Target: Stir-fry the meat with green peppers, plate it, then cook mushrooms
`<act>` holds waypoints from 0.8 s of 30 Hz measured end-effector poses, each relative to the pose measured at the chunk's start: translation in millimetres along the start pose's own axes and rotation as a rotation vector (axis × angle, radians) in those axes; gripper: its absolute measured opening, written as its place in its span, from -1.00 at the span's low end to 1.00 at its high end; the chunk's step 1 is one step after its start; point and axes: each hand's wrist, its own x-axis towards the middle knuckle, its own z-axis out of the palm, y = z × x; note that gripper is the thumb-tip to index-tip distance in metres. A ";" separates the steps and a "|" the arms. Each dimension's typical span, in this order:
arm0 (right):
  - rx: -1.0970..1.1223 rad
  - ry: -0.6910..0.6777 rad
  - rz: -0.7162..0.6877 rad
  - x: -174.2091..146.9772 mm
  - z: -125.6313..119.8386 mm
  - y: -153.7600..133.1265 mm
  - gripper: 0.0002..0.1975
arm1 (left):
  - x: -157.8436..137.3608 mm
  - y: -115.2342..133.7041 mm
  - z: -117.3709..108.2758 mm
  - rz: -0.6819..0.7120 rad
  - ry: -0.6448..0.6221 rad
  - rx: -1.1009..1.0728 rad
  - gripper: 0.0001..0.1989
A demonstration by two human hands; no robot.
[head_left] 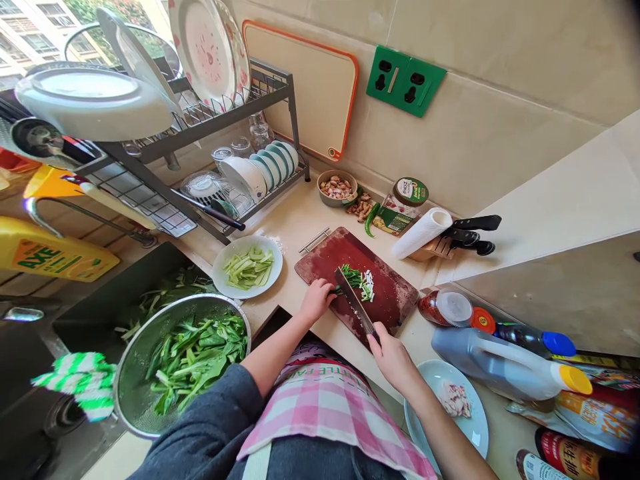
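On a dark red cutting board (pixel 384 319), chopped scallions (pixel 361 280) lie in a small heap, green at one side and white at the other. My right hand (pixel 391 355) is wrapped round the handle of a kitchen knife (pixel 356 303), whose blade slants across the board beside the heap. At the blade's far end, my left hand (pixel 318 300) has its fingers curled down on the board's left edge. A bit of green shows under those fingertips, pinched against the board. The knife's handle is mostly covered by my right hand.
Left are a plate of sliced green stems (pixel 276 270), a colander (pixel 245 333) of leafy greens and the sink (pixel 165 257). Behind the board sit a garlic bowl (pixel 327 197), a green chili (pixel 371 220) and a knife block (pixel 434 249). Bottles and a meat plate (pixel 479 427) stand right.
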 end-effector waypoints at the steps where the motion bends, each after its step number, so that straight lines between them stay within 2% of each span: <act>1: -0.031 -0.015 0.025 1.3 5.3 -2.3 -0.81 | -0.4 0.4 1.6 -0.008 -0.010 0.000 -0.90; 5: -0.115 -0.018 0.105 1.6 29.3 -2.7 -0.79 | -0.5 2.5 3.8 -0.043 -0.043 -0.004 -0.83; 9: 0.070 0.061 0.044 -4.9 39.8 11.2 -0.72 | 8.3 8.4 3.6 -0.064 -0.072 -0.006 -0.84; 12: 0.257 0.170 0.053 -12.9 34.0 22.3 -0.67 | 21.2 20.0 8.6 -0.069 -0.088 -0.011 -0.88; 17: 0.290 0.268 0.132 -28.0 12.6 33.9 -0.66 | 30.9 33.6 10.1 -0.056 -0.099 -0.049 -0.87; 24: 0.126 0.330 0.028 -38.5 5.8 43.1 -0.65 | 47.1 16.3 -29.9 -0.039 -0.050 -0.116 -0.89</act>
